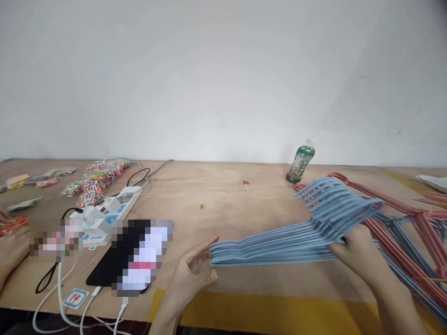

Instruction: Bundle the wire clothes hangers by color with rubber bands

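Observation:
A bundle of blue wire clothes hangers [272, 244] lies sideways above the table, hooks toward the right. My right hand [359, 256] is closed around it near the hooks, its fingers partly hidden behind the wires. At the narrow left end of the bundle is my left hand [190, 272], thumb below and fingers above. A thin yellowish rubber band [210, 252] stretches between that thumb and fingers, across the hanger ends. More hangers, pink ones [428, 242] and blue-grey ones, lie to the right of and behind my right hand.
A green-labelled bottle [301, 160] stands near the wall. Leftward are a power strip [122, 204] with cables, a phone [111, 256], a number card [76, 298] and several small colourful packets [94, 184]. Another person's hand [14, 246] shows at the left edge.

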`<state>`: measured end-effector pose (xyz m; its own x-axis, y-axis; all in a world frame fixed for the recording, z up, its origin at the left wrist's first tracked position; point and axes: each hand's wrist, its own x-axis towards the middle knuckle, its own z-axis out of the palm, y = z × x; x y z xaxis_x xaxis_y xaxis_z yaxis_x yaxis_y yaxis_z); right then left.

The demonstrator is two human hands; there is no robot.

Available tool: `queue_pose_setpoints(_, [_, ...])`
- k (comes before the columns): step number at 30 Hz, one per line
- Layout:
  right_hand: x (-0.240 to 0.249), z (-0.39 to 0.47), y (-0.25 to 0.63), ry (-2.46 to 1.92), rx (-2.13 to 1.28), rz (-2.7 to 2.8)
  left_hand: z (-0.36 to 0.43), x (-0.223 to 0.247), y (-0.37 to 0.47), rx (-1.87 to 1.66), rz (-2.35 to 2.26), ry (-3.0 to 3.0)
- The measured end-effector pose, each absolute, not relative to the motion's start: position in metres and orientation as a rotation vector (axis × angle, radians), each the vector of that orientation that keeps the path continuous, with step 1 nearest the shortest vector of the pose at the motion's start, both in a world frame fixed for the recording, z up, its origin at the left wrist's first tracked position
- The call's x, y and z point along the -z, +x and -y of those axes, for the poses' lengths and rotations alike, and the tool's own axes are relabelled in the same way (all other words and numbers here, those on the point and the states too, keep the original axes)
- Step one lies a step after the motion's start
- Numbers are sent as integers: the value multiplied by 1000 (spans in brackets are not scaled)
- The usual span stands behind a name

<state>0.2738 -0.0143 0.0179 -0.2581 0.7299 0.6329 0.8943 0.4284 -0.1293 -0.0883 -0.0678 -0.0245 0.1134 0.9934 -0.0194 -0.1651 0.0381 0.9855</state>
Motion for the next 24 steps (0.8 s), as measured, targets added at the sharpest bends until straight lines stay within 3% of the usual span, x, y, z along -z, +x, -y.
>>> queue_pose_setpoints(8, [-2,3,280,-1254,734,2259,67,25,-105,-985,-1013,1300])
queue_pose_setpoints(17, [-11,7,262,-1064,783,2274,66,19,-83,-857,-1401,1486])
queue_pose_setpoints(24, [-11,12,259,-1232,630,2348,60,14,-74,-876,-1470,1653])
